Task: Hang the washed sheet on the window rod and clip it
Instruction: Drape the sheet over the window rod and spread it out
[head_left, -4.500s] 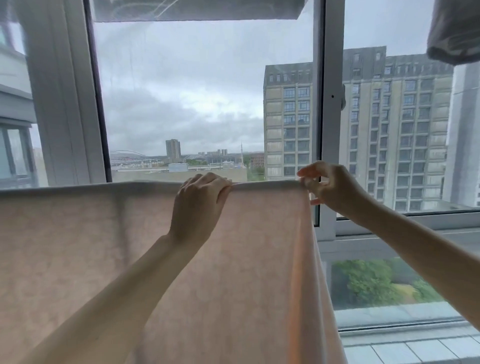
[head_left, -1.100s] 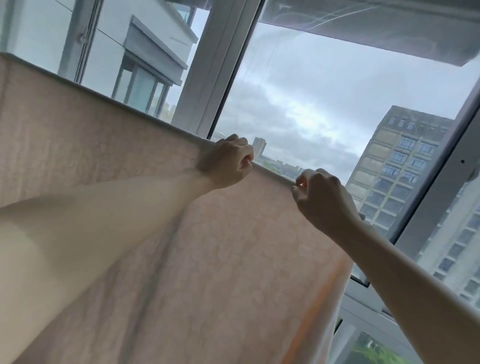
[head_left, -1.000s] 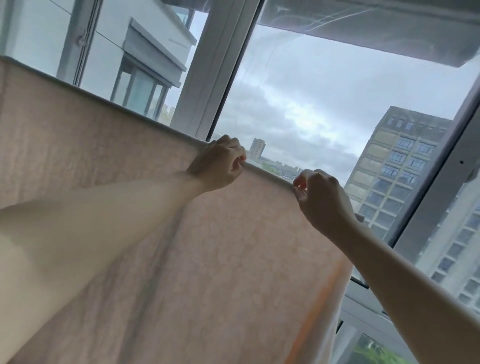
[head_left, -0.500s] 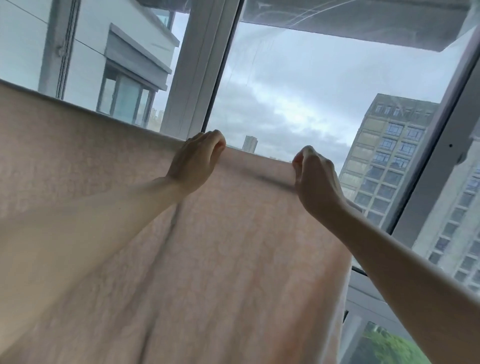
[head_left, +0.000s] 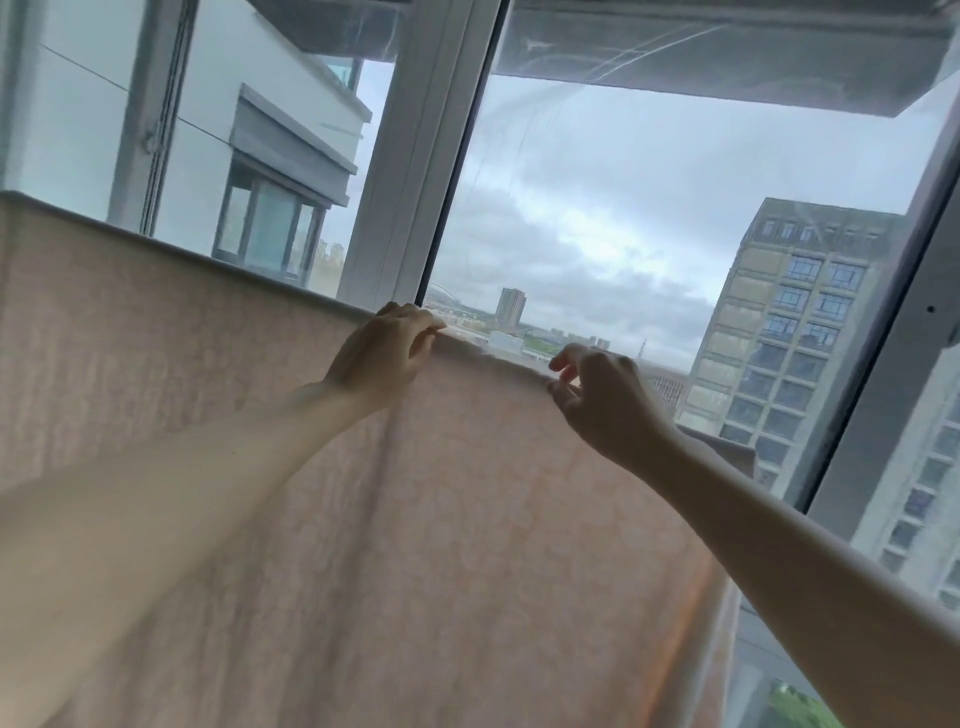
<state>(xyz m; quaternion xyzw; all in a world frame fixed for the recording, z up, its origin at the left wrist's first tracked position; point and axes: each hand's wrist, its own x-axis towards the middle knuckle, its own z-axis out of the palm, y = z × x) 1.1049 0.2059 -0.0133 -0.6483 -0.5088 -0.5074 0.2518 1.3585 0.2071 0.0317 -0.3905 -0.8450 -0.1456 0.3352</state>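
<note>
The pale pink patterned sheet (head_left: 441, 545) hangs in front of the window, its top fold running from upper left down to the middle; the rod under that fold is hidden. My left hand (head_left: 382, 353) holds the top fold, fingers curled over it. My right hand (head_left: 605, 400) is a little further right at the sheet's top edge. Its fingers are loosened and slightly apart, and the thumb tip touches the fabric. No clip is in view.
A white window post (head_left: 415, 171) rises just behind my left hand. A second frame post (head_left: 893, 332) slants up at the right. Beyond the glass stand a tall apartment block (head_left: 789, 322) and a neighbouring balcony (head_left: 275, 197).
My right hand has loosened its grip on the sheet's top edge and its fingers have spread. The sheet's right part has slid lower. My left hand still holds the fold.
</note>
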